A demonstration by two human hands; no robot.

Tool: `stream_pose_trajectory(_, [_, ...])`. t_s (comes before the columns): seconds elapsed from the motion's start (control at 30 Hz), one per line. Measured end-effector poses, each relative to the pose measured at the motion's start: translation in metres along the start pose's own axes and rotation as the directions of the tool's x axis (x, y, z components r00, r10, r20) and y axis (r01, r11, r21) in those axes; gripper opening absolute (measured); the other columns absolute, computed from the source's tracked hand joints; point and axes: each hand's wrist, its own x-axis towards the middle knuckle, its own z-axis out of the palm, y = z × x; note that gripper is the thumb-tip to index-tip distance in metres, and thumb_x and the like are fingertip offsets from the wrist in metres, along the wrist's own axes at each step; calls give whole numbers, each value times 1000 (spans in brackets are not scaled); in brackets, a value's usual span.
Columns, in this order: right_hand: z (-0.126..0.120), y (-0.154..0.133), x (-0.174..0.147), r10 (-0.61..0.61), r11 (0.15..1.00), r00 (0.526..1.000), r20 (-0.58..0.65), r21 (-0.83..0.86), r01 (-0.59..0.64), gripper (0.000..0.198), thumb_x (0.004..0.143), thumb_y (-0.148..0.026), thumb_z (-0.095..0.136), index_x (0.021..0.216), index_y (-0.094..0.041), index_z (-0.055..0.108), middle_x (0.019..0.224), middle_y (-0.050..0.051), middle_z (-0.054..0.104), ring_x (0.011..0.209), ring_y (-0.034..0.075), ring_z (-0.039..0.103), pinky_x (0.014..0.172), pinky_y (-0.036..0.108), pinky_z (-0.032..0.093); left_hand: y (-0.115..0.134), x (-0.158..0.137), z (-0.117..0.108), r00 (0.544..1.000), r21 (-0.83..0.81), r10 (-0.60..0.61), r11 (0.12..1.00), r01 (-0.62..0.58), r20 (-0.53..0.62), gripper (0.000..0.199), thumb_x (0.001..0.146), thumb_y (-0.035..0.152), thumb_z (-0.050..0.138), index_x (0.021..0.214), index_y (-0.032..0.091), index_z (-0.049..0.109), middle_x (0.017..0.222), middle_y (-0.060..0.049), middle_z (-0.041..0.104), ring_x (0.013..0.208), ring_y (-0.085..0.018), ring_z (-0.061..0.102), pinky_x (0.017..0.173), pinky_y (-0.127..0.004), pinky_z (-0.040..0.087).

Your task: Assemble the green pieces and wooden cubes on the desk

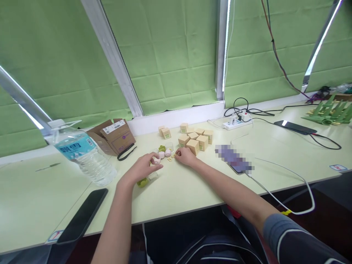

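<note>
1. The left hand (143, 167) curls about the nearest pink piece (156, 160) at the surface (178, 190); from here I can't tell whether its fingers clamp it.
2. The right hand (186, 156) bunches its fingers by small yellow pieces (169, 160), hold unclear, beside tan boxes (193, 146).

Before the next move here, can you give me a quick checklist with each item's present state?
1. Both hands in view: ok; left hand and right hand both visible.
2. Left-hand grip: cannot tell; fingers are at a pale-pink rounded piece.
3. Right-hand grip: cannot tell; fingertips are at a tiny yellow piece.
4. Nearest small tan cardboard box clear of the right hand: cannot tell; it's close behind.
5. White charging cable fully on the pale tabletop: not ok; it loops past the front edge.
</note>
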Motion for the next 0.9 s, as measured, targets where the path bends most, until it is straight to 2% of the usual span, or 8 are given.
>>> stream_pose_trajectory(0.07, [0, 1, 0, -2, 1000, 1000, -6, 1, 2, 17, 87, -19, 68, 101, -13, 76, 94, 9, 78, 90, 20, 72, 80, 24, 52, -14, -8, -12, 986, 29, -142, 990, 140, 92, 53, 75, 64, 69, 112, 26, 66, 93, -3, 69, 74, -20, 64, 67, -29, 48])
stream_pose_trajectory(0.17, [0, 1, 0, -3, 1000, 1000, -16, 3, 3, 17, 88, -17, 66, 101, -14, 77, 94, 9, 79, 91, 20, 71, 80, 23, 51, -32, -20, -23, 933, 63, -309, 951, 302, 187, 75, 64, 70, 72, 123, 25, 62, 100, -5, 69, 81, -23, 67, 75, -32, 51])
stream_pose_trajectory(0.27, [0, 2, 0, -8, 1000, 1000, -20, 6, 8, 18, 88, -16, 64, 100, -14, 77, 94, 10, 79, 90, 20, 71, 79, 23, 51, -46, -30, -23, 877, 54, -374, 925, 376, 302, 87, 54, 69, 78, 127, 24, 60, 106, -7, 69, 87, -26, 68, 83, -35, 52])
stream_pose_trajectory(0.33, [0, 2, 0, -17, 1000, 1000, -24, 7, 17, 17, 88, -15, 63, 98, -14, 77, 93, 10, 78, 90, 20, 71, 79, 24, 51, -52, -34, -18, 866, 59, -368, 927, 371, 338, 88, 50, 64, 81, 125, 23, 61, 104, -6, 69, 90, -27, 68, 86, -36, 52])
stream_pose_trajectory(0.47, [0, 4, 0, -42, 999, 999, -30, 9, 42, 17, 88, -13, 61, 93, -13, 77, 93, 11, 78, 89, 21, 70, 80, 26, 50, -60, -38, -10, 872, 131, -376, 926, 353, 314, 66, 55, 55, 77, 111, 22, 67, 98, -6, 71, 92, -29, 68, 84, -36, 52])
stream_pose_trajectory(0.63, [-4, 6, -2, -82, 996, 997, -14, 27, 82, 15, 88, -12, 60, 87, -16, 75, 85, 7, 77, 84, 19, 69, 77, 25, 48, -68, -38, -11, 890, 135, -423, 905, 404, 173, 58, 64, 55, 69, 110, 19, 69, 104, -10, 72, 96, -30, 68, 86, -38, 51])
stream_pose_trajectory(0.8, [-8, 10, -7, -132, 985, 991, 21, 114, 129, 16, 90, -12, 57, 92, -18, 71, 64, 0, 70, 66, 14, 64, 69, 23, 46, -67, -28, -6, 925, 59, -338, 934, 352, -172, 60, 77, 57, 61, 123, 18, 65, 110, -11, 68, 88, -26, 66, 90, -41, 52])
stream_pose_trajectory(0.9, [-8, 12, -7, -163, 976, 986, 39, 151, 155, 15, 92, -14, 56, 88, -18, 69, 62, -2, 68, 64, 14, 62, 69, 23, 45, -51, -13, 0, 893, -22, -282, 956, 293, -352, 58, 78, 50, 65, 127, 19, 64, 111, -11, 62, 89, -24, 65, 90, -42, 54])
